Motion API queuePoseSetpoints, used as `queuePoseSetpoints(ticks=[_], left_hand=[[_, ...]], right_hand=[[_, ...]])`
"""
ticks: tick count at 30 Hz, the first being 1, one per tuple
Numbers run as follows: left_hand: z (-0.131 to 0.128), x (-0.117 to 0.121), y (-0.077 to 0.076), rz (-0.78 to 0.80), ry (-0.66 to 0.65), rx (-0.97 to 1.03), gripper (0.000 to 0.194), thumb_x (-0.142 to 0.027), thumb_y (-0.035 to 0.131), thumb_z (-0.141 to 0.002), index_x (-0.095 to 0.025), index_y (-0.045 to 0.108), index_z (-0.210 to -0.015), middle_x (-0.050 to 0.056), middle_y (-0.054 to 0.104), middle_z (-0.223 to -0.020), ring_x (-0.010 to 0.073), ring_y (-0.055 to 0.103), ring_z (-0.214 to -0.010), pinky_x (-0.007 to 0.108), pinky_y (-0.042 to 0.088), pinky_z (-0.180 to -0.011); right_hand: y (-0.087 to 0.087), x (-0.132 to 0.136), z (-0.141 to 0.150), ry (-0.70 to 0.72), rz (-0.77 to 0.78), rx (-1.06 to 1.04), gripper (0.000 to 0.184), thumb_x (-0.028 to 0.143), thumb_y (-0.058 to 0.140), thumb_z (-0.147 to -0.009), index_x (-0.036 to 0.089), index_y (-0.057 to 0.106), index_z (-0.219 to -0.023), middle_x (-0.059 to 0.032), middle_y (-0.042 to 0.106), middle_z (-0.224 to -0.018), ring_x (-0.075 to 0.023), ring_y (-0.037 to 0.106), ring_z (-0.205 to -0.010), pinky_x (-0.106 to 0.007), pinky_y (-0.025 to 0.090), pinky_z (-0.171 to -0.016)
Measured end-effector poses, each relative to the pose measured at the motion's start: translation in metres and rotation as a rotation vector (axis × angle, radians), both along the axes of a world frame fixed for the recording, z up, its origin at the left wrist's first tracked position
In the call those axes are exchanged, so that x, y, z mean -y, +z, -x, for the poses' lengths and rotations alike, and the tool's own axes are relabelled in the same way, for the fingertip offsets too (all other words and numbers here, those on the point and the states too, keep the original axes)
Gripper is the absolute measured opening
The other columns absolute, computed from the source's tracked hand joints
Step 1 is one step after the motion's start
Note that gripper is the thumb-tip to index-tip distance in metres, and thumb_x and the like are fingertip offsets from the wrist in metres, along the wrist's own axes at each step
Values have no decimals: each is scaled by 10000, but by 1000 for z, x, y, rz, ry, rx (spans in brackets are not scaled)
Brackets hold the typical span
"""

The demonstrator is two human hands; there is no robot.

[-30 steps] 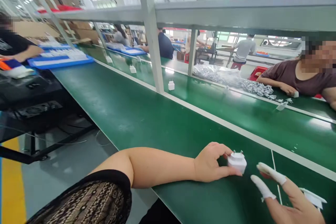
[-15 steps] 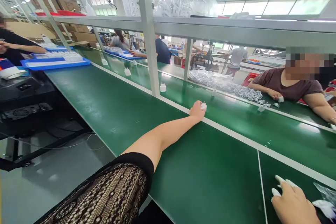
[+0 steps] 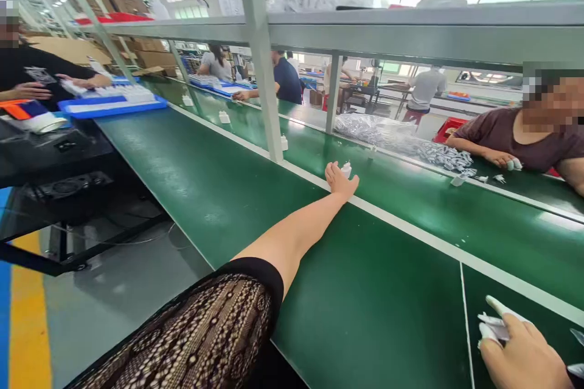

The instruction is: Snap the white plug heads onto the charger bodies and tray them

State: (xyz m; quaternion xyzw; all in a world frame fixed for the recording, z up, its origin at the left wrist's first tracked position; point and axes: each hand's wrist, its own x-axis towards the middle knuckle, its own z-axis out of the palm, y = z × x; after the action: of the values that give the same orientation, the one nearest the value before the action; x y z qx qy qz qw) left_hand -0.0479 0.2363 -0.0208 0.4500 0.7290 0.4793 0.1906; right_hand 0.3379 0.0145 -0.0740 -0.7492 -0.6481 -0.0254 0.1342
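Observation:
My left arm stretches over the divider rail. My left hand is open, with its thumb and fingers apart around a small white plug adapter. That adapter stands on the green conveyor belt with its pins up; whether the fingers still touch it, I cannot tell. At the lower right, my right hand wears white finger covers. Its thumb and fingers close on a small white plug piece, partly hidden by them. More white adapters stand farther along the belt.
A white rail divides the belt from the green near table. A metal post rises from it to a shelf. A co-worker sits across by loose white parts; another is behind a blue tray at left.
My left hand has opened around the adapter, which now stands on the belt. My right hand now shows a small white piece between its fingers. The view has shifted slightly.

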Motion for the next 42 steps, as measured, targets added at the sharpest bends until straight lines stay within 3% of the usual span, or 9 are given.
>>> queuePoseSetpoints(ticks=[4,9,12,20,24,28,34,38,42], left_hand=[[-25,69,-3,-31,-214,138,669,-251,840,-1008,-209,577,-1622,164,342,-1834,462,333,-1677,739,331,-1351],[-62,183,-31,120,-759,420,678,-314,1021,-814,-153,690,-1383,185,701,-1443,324,696,-1340,498,564,-1194],[-75,215,-46,217,-974,596,856,-437,1130,-614,-178,698,-1306,104,771,-1223,270,747,-1109,452,610,-1025],[-84,208,-57,207,-969,905,1011,-949,957,-368,-194,647,-966,12,713,-897,153,668,-822,391,562,-898],[-79,209,-47,224,-936,951,1038,-944,968,-333,-187,633,-958,21,722,-846,157,688,-755,381,593,-828],[-71,218,-31,204,-925,946,871,-894,977,-534,-181,691,-946,42,753,-856,185,726,-809,390,624,-885],[-61,210,-28,201,-954,901,552,-636,1031,-738,-207,779,-976,39,818,-938,210,774,-937,361,627,-1000],[-60,210,-29,151,-950,683,635,-778,964,-749,-220,813,-1013,72,842,-943,242,794,-913,367,663,-943],[-59,214,-25,162,-930,584,735,-896,915,-692,-230,816,-986,90,843,-932,275,807,-901,399,691,-936]], right_hand=[[7,-4,17,61,-38,-307,255,417,609,-771,250,744,-907,-122,792,-1006,-352,809,-849,-442,615,-639],[12,21,80,155,-127,-665,663,468,678,-825,245,741,-1446,-109,860,-1184,-305,852,-934,-352,640,-668],[13,38,109,268,-96,-765,698,474,665,-863,274,682,-1531,-95,840,-1258,-254,825,-908,-320,653,-684],[15,41,109,195,-39,-925,704,492,758,-786,264,744,-1451,-79,842,-1187,-194,751,-787,-275,612,-614],[17,38,112,82,-72,-1047,581,501,873,-720,234,845,-1235,-105,873,-1210,-259,818,-962,-314,683,-773],[36,38,122,9,-27,-1175,531,474,984,-674,227,879,-1132,-115,895,-1026,-298,841,-901,-334,654,-632],[49,23,123,5,16,-1430,523,391,1092,-510,243,893,-970,-86,897,-908,-307,866,-869,-397,697,-743],[44,22,122,24,21,-1498,480,373,1088,-534,257,896,-957,-67,902,-926,-307,877,-947,-432,708,-877],[44,22,123,34,48,-1510,494,351,1102,-517,256,899,-957,-53,896,-901,-274,864,-891,-358,679,-755]])
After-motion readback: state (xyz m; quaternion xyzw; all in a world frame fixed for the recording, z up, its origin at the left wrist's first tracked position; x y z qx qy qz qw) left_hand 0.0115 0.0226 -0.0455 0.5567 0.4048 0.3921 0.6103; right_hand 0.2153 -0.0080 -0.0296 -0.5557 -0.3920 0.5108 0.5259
